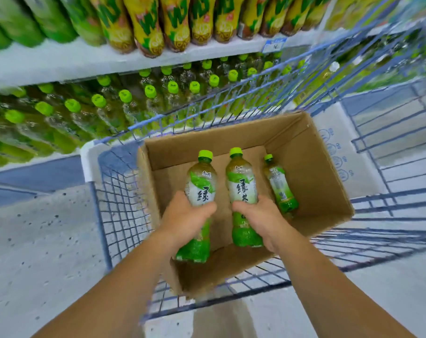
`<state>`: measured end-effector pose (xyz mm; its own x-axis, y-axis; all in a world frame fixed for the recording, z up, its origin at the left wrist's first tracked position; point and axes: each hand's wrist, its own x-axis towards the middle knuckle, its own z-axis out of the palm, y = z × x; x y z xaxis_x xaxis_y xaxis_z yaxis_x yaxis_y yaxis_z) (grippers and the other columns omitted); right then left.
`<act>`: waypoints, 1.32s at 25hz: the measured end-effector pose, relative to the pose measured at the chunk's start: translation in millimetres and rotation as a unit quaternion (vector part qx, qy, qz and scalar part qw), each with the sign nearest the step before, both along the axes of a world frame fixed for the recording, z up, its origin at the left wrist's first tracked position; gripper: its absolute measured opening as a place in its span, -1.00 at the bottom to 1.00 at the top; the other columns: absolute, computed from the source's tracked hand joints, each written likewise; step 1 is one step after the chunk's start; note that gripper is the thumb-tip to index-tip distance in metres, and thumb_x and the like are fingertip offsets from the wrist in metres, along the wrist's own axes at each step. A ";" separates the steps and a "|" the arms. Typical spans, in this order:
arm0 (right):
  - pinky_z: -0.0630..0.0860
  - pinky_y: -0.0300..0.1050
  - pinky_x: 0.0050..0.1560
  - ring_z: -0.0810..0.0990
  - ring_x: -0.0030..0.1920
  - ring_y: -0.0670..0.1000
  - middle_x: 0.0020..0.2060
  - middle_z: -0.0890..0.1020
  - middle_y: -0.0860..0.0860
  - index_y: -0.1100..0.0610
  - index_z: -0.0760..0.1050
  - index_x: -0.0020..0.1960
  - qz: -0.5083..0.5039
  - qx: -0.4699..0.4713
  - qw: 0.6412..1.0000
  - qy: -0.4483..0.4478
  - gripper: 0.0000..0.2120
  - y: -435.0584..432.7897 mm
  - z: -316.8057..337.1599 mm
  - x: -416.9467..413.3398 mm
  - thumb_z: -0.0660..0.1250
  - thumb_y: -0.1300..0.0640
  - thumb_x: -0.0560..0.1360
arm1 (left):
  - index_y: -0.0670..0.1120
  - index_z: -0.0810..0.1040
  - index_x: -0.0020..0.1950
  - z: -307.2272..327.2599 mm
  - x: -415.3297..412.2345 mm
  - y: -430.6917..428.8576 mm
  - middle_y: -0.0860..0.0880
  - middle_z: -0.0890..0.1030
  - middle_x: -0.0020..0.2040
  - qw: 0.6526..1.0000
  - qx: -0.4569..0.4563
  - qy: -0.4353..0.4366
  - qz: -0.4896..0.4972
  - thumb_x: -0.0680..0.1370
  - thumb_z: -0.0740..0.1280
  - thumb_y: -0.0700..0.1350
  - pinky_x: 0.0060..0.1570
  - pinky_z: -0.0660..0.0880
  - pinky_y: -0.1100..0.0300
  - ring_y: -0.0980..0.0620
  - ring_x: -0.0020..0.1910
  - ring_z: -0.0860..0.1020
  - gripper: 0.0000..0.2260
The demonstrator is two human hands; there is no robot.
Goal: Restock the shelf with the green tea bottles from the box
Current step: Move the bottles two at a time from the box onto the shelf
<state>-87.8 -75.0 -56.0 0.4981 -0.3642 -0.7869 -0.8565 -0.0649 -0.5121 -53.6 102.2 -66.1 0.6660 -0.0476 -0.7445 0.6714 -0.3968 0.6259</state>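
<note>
An open cardboard box [314,167] sits in a blue wire cart. My left hand [185,218] grips one green tea bottle [201,189] around its middle, over the box. Beside it, my right hand [260,215] grips a second green tea bottle [242,184] the same way. A third green tea bottle [279,184] lies on the box floor at the right, touched by neither hand. The lower shelf [134,106] beyond the cart holds rows of bottles with green caps.
The blue wire cart [119,211] surrounds the box, and its far rim stands between the box and the shelf. The upper shelf [61,59] carries yellow-labelled and green bottles. A white carton [338,147] lies in the cart at right. Grey floor lies at left.
</note>
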 end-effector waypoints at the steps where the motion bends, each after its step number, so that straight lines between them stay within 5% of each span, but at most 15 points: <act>1: 0.63 0.22 0.07 0.68 -0.02 0.16 -0.04 0.69 0.09 0.13 0.53 0.18 -0.004 0.001 1.000 -0.007 -0.37 7.9 16.6 -3.6 0.51 -0.05 0.15 | 0.05 0.49 -0.03 18.1 -3.6 9.8 0.01 0.64 -0.15 1.000 -0.010 -0.013 0.014 0.24 0.49 0.10 -0.39 0.46 0.21 0.06 -0.23 0.63 -0.61; 7: 0.68 0.12 -0.08 0.69 -0.13 0.10 -0.11 0.69 0.09 0.08 0.55 0.02 0.018 -0.003 0.999 -0.042 -0.60 66.0 107.9 -18.9 0.50 -0.01 0.22 | 0.05 0.56 0.13 115.1 -17.7 78.5 -0.03 0.69 -0.08 0.995 -0.048 -0.075 0.049 0.43 0.48 -0.02 -0.28 0.55 0.14 -0.04 -0.13 0.67 -0.70; 13: 0.67 0.05 -0.12 0.70 -0.13 0.08 -0.12 0.70 0.04 0.04 0.59 -0.02 0.053 -0.017 0.994 -0.089 -0.68 146.5 178.8 -23.0 0.49 -0.03 0.27 | 0.03 0.52 0.13 174.4 -22.7 168.0 -0.07 0.65 -0.05 0.988 -0.068 -0.113 0.084 0.28 0.45 0.16 -0.12 0.61 -0.04 -0.09 -0.10 0.65 -0.53; 16: 0.67 0.14 -0.06 0.71 -0.09 0.13 -0.09 0.71 0.07 0.05 0.60 0.03 0.095 -0.013 0.990 -0.103 -0.60 193.1 201.0 -14.3 0.46 -0.04 0.23 | -0.01 0.46 0.15 187.7 -22.5 218.7 -0.10 0.61 0.00 0.981 -0.080 -0.133 0.114 0.39 0.46 0.05 -0.21 0.51 0.07 -0.08 -0.08 0.62 -0.60; 19: 0.66 -0.02 -0.25 0.72 -0.18 0.05 -0.16 0.72 0.01 0.02 0.59 0.01 0.128 -0.004 0.983 -0.128 -0.66 237.2 215.9 -0.1 0.48 0.00 0.26 | 0.02 0.47 0.11 197.8 -17.0 270.8 -0.06 0.63 -0.05 0.979 -0.077 -0.146 0.124 0.33 0.44 0.05 -0.22 0.51 0.09 -0.06 -0.10 0.63 -0.60; 29: 0.67 0.12 -0.08 0.71 -0.14 0.06 -0.15 0.71 -0.01 -0.04 0.60 -0.02 0.215 -0.018 0.957 -0.194 -0.66 370.4 227.6 99.2 0.51 -0.04 0.22 | 0.15 0.54 0.01 221.9 39.8 408.9 0.25 0.66 -0.15 0.945 -0.023 -0.266 0.188 0.35 0.53 0.01 -0.30 0.49 0.30 0.29 -0.22 0.61 -0.71; 33: 0.67 0.03 -0.17 0.70 -0.24 -0.05 -0.24 0.70 -0.10 -0.08 0.58 -0.06 0.229 -0.020 0.942 -0.245 -0.72 394.7 209.4 150.6 0.52 -0.03 0.25 | 0.25 0.58 -0.06 219.4 83.2 434.6 0.22 0.68 -0.17 0.932 0.010 -0.306 0.193 0.33 0.55 -0.01 -0.35 0.50 0.40 0.25 -0.22 0.63 -0.73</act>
